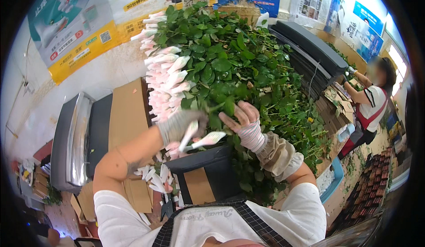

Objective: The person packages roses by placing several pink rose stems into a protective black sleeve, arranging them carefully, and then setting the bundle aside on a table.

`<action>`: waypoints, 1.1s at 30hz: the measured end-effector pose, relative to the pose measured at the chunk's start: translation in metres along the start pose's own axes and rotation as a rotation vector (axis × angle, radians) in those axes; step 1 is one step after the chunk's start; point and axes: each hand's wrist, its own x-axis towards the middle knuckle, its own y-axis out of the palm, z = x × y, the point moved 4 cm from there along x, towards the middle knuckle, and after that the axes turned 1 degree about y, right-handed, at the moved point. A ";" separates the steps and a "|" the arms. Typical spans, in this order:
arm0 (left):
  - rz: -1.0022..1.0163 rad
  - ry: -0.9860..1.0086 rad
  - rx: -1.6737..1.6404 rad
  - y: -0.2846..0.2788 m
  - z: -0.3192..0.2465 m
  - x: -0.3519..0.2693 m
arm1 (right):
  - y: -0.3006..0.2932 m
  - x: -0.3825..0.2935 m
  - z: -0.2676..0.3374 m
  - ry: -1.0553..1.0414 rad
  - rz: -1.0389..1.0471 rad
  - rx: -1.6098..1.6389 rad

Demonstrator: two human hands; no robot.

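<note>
My left hand point(186, 125), in a grey glove and blurred by motion, is over the near end of a row of rose heads in white-and-pink mesh sleeves point(166, 90). Two sleeved heads, one upright point(189, 135) and one lying sideways point(209, 139), show just below it; whether it grips their stems is hidden. My right hand point(244, 122), in a striped glove with a beige oversleeve point(277, 155), reaches into the green rose foliage point(219, 64). Its index finger is apart from the others, and leaves hide what it touches. Leafy stems extend to the right of the heads.
A black padded support point(206, 174) stands between me and the pile. Cardboard point(127, 114) and a dark padded board point(68, 144) are at left. Another dark padded piece point(308, 47) borders the far right. A co-worker point(372, 100) stands at right, near a blue bin point(333, 180).
</note>
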 end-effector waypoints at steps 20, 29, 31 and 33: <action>-0.092 -0.190 0.919 0.103 -0.080 0.003 | -0.003 0.019 -0.052 0.648 0.551 0.733; -1.052 0.117 2.260 -0.048 -0.170 0.059 | -0.196 0.047 -0.133 0.591 -0.194 0.482; -1.029 -0.069 2.316 -0.054 -0.169 0.087 | -0.213 0.056 -0.127 0.491 -0.072 0.238; -1.067 -0.311 2.308 -0.071 -0.174 0.095 | -0.191 0.051 -0.122 0.384 0.038 0.151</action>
